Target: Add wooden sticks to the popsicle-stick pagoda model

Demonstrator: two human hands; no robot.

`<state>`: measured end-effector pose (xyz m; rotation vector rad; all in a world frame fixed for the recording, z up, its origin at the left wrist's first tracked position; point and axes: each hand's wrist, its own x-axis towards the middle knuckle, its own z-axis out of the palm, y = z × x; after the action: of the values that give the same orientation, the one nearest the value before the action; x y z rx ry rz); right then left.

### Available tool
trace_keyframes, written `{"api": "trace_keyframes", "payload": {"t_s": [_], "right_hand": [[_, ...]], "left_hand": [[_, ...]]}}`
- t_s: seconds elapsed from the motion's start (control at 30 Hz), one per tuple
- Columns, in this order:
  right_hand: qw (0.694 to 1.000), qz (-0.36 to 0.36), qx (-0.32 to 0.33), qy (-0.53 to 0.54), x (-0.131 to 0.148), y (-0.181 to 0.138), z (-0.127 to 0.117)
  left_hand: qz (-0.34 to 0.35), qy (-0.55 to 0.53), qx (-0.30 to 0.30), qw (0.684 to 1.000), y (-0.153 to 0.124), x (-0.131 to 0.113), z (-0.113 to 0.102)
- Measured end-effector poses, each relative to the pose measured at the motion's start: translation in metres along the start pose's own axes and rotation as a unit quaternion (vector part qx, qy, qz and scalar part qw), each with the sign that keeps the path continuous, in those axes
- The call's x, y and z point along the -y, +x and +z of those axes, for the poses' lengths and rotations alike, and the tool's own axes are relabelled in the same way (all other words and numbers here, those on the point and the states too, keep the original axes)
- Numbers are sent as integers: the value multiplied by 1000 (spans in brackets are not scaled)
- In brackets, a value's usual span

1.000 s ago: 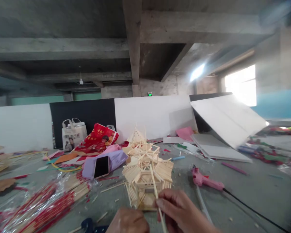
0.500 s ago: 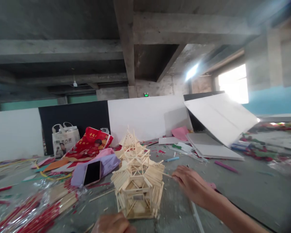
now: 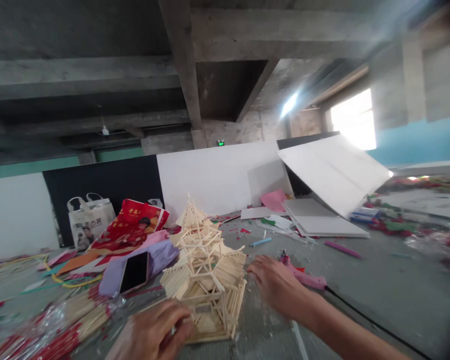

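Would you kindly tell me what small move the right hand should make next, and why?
Probably close the right hand around the pink glue gun. It hovers open just short of the gun's grip, while the left hand steadies the base of the stick pagoda model.

one view only, worn on the person's head. it looks forward across the table (image 3: 378,295) more than down at it, so ceiling beams fill the upper half. the near edge of the table falls below the picture; both hands enter from the bottom, very close. the far edge, lined with upright boards (image 3: 217,175), sits mid-picture.
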<state>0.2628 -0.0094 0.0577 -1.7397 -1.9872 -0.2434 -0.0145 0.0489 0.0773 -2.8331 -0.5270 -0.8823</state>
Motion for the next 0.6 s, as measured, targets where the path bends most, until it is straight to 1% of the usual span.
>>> {"api": "trace_keyframes", "payload": {"t_s": [0.07,0.23,0.33,0.47,0.6], "right_hand": [[1000,7,-6,-3,-2,0,3],[1000,1,-11,-18,-2,-1,11],[999,-14,-19,-22,0,-2,13],[998,-46,-34,-26,0,-6,15],[997,-55,-47,-30,-1,-9,20]], "left_hand": [[-16,-2,1,1000,9,0,-4],[-46,18,83,995,38,-11,-10],[-57,27,107,992,57,-20,-12],[-65,29,112,991,73,-24,-5],[-64,36,129,989,81,-21,8]]}}
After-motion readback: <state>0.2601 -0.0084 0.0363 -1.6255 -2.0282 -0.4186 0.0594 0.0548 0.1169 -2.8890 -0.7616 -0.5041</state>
